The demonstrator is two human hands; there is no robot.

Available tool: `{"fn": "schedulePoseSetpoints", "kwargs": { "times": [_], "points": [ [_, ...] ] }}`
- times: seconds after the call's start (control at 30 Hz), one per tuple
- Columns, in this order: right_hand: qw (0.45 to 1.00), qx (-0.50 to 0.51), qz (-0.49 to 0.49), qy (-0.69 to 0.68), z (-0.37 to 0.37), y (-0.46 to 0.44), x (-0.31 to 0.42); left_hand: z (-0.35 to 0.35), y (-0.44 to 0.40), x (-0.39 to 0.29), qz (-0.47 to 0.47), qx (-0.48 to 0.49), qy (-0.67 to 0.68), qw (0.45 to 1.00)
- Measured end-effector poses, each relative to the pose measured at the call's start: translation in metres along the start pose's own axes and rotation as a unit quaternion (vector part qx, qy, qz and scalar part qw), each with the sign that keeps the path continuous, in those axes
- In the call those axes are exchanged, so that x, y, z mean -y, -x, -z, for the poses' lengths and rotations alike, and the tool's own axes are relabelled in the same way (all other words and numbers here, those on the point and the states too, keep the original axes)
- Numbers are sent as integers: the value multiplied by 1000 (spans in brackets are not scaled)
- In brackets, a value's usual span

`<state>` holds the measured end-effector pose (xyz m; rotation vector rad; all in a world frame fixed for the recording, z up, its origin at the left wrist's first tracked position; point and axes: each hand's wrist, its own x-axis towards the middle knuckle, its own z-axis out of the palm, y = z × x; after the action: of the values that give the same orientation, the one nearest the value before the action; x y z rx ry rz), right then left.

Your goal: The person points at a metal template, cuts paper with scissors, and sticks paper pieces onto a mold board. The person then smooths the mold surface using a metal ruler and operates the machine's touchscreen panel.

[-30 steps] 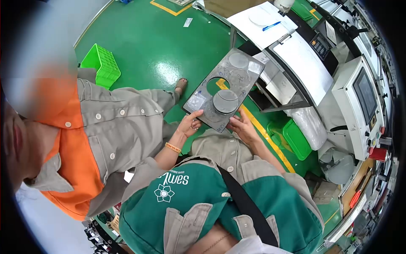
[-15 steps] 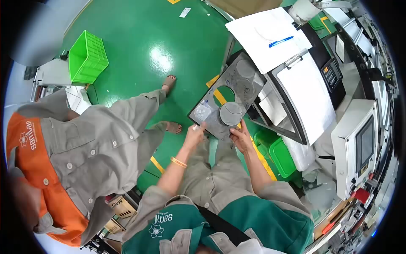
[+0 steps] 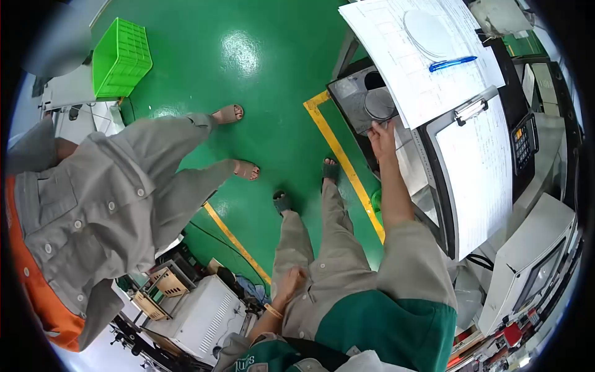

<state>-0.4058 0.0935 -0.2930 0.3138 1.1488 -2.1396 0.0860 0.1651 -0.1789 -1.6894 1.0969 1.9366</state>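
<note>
The flat grey plate (image 3: 352, 99) lies partly inside a dark-edged shelf below the papers, its far part hidden by them. On it sits a round grey disc (image 3: 379, 103), beside a dark round hole. My right hand (image 3: 382, 140) is at the plate's near edge, just below the disc, fingertips pinched on it. Down by my thigh hangs my left hand (image 3: 290, 284), away from the plate; its fingers are foreshortened and blurred, and nothing is seen in it.
Papers (image 3: 396, 56) with a blue pen (image 3: 453, 64) and a round disc lie above the shelf, beside a clipboard (image 3: 480, 180) and a keypad (image 3: 522, 144). A co-worker (image 3: 93, 204) stands at left. A green crate (image 3: 124, 59) is at upper left, a machine panel (image 3: 527, 260) at right.
The plate has moved away from my body, up and right, into the shelf under the papers. My left hand has let go of it and dropped to my thigh.
</note>
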Motion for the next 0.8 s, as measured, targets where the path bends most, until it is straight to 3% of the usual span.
{"fn": "schedulePoseSetpoints", "kwargs": {
  "times": [0.07, 0.2, 0.33, 0.37, 0.4, 0.43, 0.47, 0.5, 0.53, 0.6, 0.67, 0.7, 0.73, 0.8],
  "points": [
    [1000, 16, 0, 5, 32, -30, -18, -8, 9, -15, -35, -4, 44, 998],
    [989, -147, -7, 28, 39, -45, -48, -12, 29, -54, -22, -27, 58, 998],
    [930, -301, 96, 187, 9, -21, -58, 3, 32, -28, -42, -6, 199, 979],
    [887, -313, 92, 328, 12, -8, -58, 3, 33, -20, -50, 1, 246, 968],
    [819, -292, 138, 475, -5, 34, -59, 8, 31, -10, -53, 1, 283, 958],
    [862, -189, 184, 433, 23, 40, -89, 13, 29, 1, -56, 3, 322, 945],
    [864, -111, 165, 463, 19, 81, -94, 17, 27, 15, -55, 5, 362, 930],
    [827, -34, 213, 520, 14, 129, -112, 28, 22, 32, -64, 27, 398, 915],
    [904, 61, 90, 413, 10, 177, -127, 36, 21, 50, -80, 44, 428, 899],
    [854, 211, 82, 468, -9, 302, -140, 46, 28, 62, -109, 76, 482, 866],
    [836, 322, 8, 445, -39, 428, -130, 60, 14, 87, -136, 120, 545, 819],
    [786, 358, 51, 500, -39, 478, -134, 66, 12, 94, -145, 141, 573, 794],
    [729, 390, 95, 555, -36, 518, -138, 61, 63, 63, -119, 86, 523, 840],
    [709, 345, 238, 567, -25, 566, -142, 64, 69, 72, -143, 73, 450, 878]
  ]
}}
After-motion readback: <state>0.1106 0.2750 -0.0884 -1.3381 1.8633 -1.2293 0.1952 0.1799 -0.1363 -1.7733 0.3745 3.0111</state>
